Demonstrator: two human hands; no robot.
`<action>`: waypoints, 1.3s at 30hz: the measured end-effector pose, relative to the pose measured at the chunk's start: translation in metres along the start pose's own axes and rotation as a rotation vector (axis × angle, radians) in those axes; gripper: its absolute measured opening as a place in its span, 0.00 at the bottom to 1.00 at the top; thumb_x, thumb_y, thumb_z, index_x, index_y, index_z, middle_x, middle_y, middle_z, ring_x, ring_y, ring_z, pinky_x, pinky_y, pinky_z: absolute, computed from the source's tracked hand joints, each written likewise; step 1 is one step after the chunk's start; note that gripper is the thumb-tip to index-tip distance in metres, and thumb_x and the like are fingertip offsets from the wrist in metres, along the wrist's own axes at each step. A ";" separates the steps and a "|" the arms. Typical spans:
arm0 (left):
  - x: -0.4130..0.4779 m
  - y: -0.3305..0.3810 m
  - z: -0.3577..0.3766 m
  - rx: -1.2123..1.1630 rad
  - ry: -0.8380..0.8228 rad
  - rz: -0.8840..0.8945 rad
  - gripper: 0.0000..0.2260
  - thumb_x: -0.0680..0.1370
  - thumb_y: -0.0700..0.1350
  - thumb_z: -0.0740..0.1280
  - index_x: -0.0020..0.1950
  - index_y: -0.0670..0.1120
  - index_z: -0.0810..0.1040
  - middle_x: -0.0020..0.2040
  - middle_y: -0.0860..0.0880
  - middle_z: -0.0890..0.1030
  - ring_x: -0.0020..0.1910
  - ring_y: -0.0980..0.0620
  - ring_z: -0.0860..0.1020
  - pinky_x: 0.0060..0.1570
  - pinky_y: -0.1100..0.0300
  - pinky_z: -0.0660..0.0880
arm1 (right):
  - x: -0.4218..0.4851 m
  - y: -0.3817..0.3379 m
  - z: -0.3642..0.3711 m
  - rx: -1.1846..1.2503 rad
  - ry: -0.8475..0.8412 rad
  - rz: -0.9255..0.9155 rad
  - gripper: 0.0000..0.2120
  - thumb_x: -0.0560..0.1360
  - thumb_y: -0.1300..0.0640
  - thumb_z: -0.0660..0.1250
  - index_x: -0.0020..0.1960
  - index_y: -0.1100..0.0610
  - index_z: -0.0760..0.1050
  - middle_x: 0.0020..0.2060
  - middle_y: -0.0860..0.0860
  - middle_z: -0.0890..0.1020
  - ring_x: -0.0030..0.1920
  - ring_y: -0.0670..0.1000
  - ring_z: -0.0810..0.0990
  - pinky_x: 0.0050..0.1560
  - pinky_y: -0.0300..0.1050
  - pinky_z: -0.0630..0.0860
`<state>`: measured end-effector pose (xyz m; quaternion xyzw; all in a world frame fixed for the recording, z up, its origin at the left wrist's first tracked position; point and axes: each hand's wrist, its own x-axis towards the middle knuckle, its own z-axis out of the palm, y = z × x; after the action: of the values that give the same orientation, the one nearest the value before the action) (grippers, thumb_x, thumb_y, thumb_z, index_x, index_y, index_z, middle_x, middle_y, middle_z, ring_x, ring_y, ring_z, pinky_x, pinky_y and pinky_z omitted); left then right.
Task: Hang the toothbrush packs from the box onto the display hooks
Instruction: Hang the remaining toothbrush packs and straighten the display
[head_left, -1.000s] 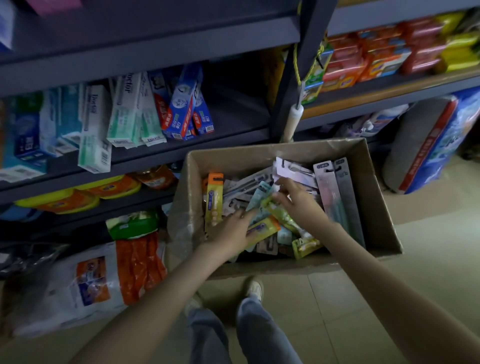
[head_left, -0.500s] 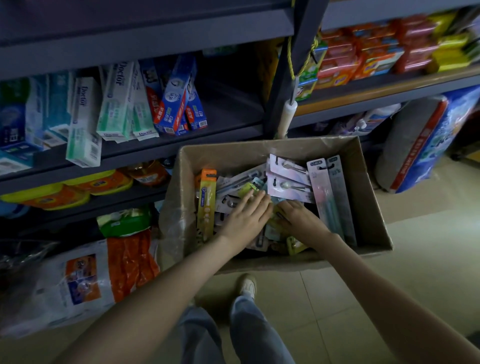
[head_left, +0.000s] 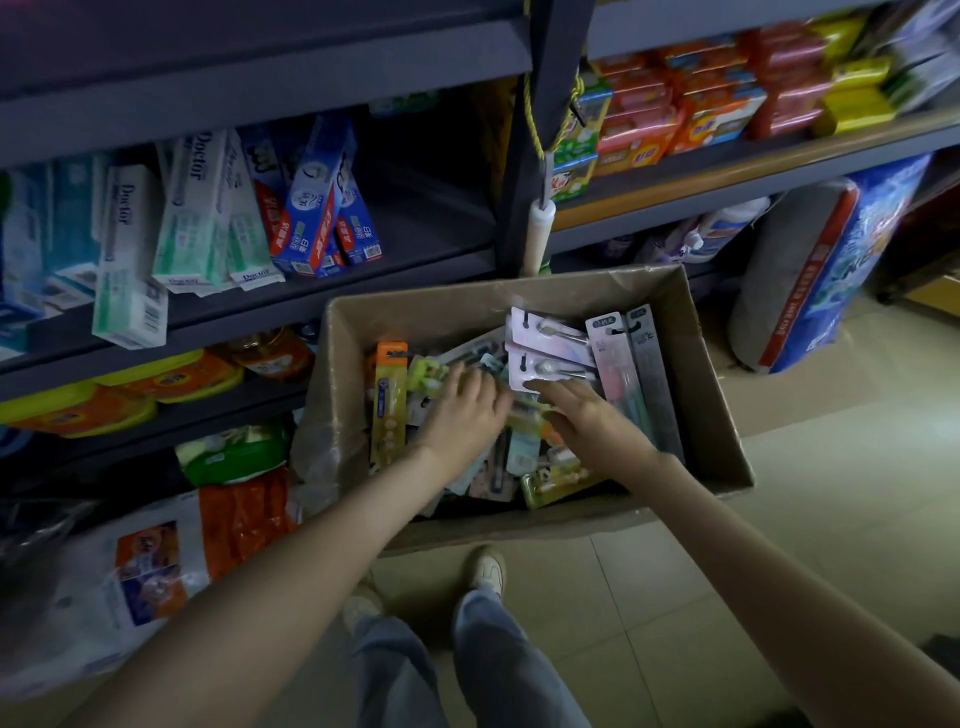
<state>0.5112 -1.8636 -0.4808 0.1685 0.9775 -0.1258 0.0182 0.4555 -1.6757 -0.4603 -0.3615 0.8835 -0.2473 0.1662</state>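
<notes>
Just short of the cardboard box (head_left: 722, 415), on its near side, two trouser legs and a pale shoe (head_left: 488, 569) are seen on the tiled floor. Over the box's near wall both forearms are reached in. The left grip (head_left: 462, 410) is laid flat on the heap of toothbrush packs (head_left: 519, 457) in the middle of the box, its fingers straight and nothing closed in it. The right grip (head_left: 587, 421) is set just beside it, toward the box's right wall, with fingers stretched forward and nothing plainly pinched. Its thumb is hidden, so a hold under the palm cannot be ruled out. Its fingertips (head_left: 535, 385) are met by the lower edge of two pale pink packs (head_left: 550, 345). These are stacked toward the box's far wall, their long axes run across from left to right and their hang-holes at the left end. The right grip is judged the nearer, since the pink packs lie straight ahead of it. An orange pack (head_left: 388, 400) is stood along the box's left wall, and two tall packs (head_left: 644, 364) along its right. Beyond the box's far wall, toothpaste cartons (head_left: 208, 218) are leaned on a shelf. No display hooks are shown, so no pack can be judged hung yet.
</notes>
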 end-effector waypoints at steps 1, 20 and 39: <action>0.001 -0.005 0.001 0.004 -0.023 -0.023 0.20 0.64 0.41 0.78 0.54 0.40 0.80 0.48 0.40 0.82 0.49 0.42 0.81 0.51 0.47 0.79 | -0.005 0.003 -0.004 -0.054 -0.028 -0.066 0.21 0.74 0.67 0.68 0.66 0.59 0.72 0.56 0.59 0.78 0.57 0.59 0.76 0.49 0.56 0.78; -0.007 -0.018 0.004 -0.250 -0.057 -0.428 0.22 0.59 0.43 0.80 0.50 0.41 0.81 0.47 0.41 0.81 0.41 0.41 0.81 0.35 0.53 0.77 | 0.006 0.032 0.039 -0.635 -0.229 -0.655 0.14 0.76 0.56 0.57 0.54 0.53 0.80 0.51 0.50 0.83 0.52 0.51 0.81 0.54 0.48 0.76; -0.082 -0.070 -0.069 -0.376 0.292 -0.711 0.21 0.71 0.45 0.74 0.59 0.37 0.75 0.46 0.38 0.79 0.44 0.37 0.79 0.41 0.48 0.78 | 0.060 -0.061 0.008 -0.266 -0.071 -0.411 0.23 0.69 0.66 0.70 0.63 0.62 0.73 0.55 0.60 0.78 0.54 0.61 0.78 0.48 0.51 0.79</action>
<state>0.5658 -1.9372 -0.3909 -0.1689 0.9730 0.0814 -0.1343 0.4523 -1.7594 -0.4396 -0.5607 0.8098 -0.1447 0.0945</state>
